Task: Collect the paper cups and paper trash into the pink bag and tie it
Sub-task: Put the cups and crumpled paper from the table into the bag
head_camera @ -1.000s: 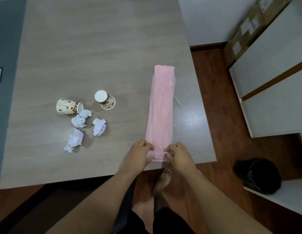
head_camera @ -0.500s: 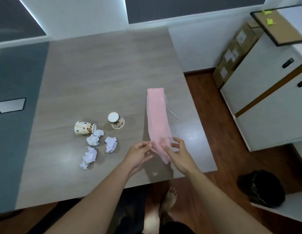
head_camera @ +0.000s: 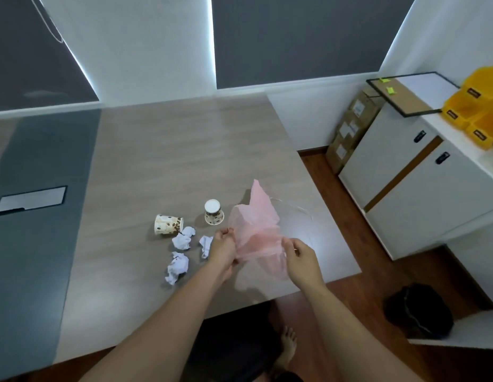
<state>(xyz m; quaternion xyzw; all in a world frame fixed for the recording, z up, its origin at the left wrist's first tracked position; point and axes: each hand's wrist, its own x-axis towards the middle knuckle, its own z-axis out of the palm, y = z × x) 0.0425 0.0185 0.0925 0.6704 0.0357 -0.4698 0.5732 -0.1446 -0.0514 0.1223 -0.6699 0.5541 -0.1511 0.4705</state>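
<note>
**Tally on and around the table**

Paper cups (head_camera: 168,224) (head_camera: 213,213): two. Wads of crumpled paper (head_camera: 182,239) (head_camera: 206,245) (head_camera: 176,267): three. Pink bag (head_camera: 256,230): one. Hands: two, the left hand (head_camera: 223,249) and the right hand (head_camera: 301,257). Table (head_camera: 184,161): one. White cabinet doors (head_camera: 383,150) (head_camera: 432,194): two, each with one black handle. Framed board (head_camera: 405,92): one. Yellow bins (head_camera: 471,111): at least three, cut off by the picture's edge. Stacked cardboard boxes (head_camera: 352,125): count unclear. Bare foot (head_camera: 288,346): one.

Pink bag (head_camera: 256,230) aloft, thin, translucent, rumpled, mouth stretched wide. Spotted paper cup (head_camera: 168,224) on its side. Second cup (head_camera: 213,213) upside down, just left of bag. Three white paper wads (head_camera: 183,238) clustered beside cups.
</note>
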